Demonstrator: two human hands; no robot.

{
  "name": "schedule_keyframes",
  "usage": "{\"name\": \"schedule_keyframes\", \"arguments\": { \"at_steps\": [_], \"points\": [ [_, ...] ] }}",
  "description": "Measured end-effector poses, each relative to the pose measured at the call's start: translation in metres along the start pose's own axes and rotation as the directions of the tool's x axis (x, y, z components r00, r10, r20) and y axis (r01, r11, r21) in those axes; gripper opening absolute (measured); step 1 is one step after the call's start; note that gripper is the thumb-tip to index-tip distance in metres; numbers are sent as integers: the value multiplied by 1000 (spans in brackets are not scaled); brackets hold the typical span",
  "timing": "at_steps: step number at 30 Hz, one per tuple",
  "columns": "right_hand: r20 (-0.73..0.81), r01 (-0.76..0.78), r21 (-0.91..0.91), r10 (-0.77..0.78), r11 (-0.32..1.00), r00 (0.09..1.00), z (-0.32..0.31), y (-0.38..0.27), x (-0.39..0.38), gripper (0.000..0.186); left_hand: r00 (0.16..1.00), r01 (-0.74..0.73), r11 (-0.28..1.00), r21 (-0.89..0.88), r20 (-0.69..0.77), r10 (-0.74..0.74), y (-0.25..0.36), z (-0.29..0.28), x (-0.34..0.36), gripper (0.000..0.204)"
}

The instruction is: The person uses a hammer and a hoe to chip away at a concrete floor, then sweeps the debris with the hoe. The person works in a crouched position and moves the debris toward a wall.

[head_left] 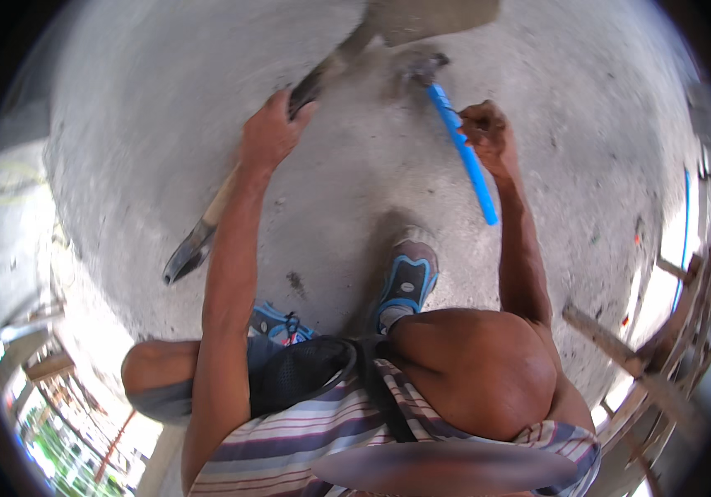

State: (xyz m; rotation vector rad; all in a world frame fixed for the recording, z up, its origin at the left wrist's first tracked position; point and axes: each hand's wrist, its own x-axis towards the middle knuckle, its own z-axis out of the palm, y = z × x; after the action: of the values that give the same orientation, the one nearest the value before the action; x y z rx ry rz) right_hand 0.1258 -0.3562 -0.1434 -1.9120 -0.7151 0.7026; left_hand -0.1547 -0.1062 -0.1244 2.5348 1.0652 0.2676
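Note:
My left hand [274, 132] is closed around the shaft of a shovel [335, 65]. Its wide grey-brown blade [434, 18] reaches the top edge of the view, and its dark grip end [190, 248] slants down to the left past my forearm. On the right, the closed fingers of my right hand [490, 134] are at the bright blue handle [469, 161] of a hammer. The hammer's dark head [424, 68] is blurred and points away from me, close to the shovel blade. Part of my right fingers is hard to make out.
Rough grey concrete floor [347, 182] lies under both tools. I squat with one shoe [409, 277] in front, near the hammer handle's lower end. Wooden poles [620, 348] lean at the right, beside a thin blue pipe [685, 240]. More timber [49, 367] stands at the lower left.

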Motion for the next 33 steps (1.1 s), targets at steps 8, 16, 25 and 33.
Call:
{"name": "schedule_keyframes", "arguments": {
  "at_steps": [8,16,25,33],
  "points": [
    [235,508,-105,-474,855,848,83,-143,27,18,980,143,981,-130,155,-122,-9,-9,3,61],
    [233,188,107,-209,976,950,80,-161,9,22,993,80,996,28,87,-82,-57,-4,40,61],
    [-11,-71,388,82,919,997,18,-111,-5,22,939,169,923,-345,342,-44,-76,-37,79,47],
    [17,-62,603,65,796,998,9,-101,-2,22,903,226,899,-376,426,-49,-65,-52,81,49]
  ]
}}
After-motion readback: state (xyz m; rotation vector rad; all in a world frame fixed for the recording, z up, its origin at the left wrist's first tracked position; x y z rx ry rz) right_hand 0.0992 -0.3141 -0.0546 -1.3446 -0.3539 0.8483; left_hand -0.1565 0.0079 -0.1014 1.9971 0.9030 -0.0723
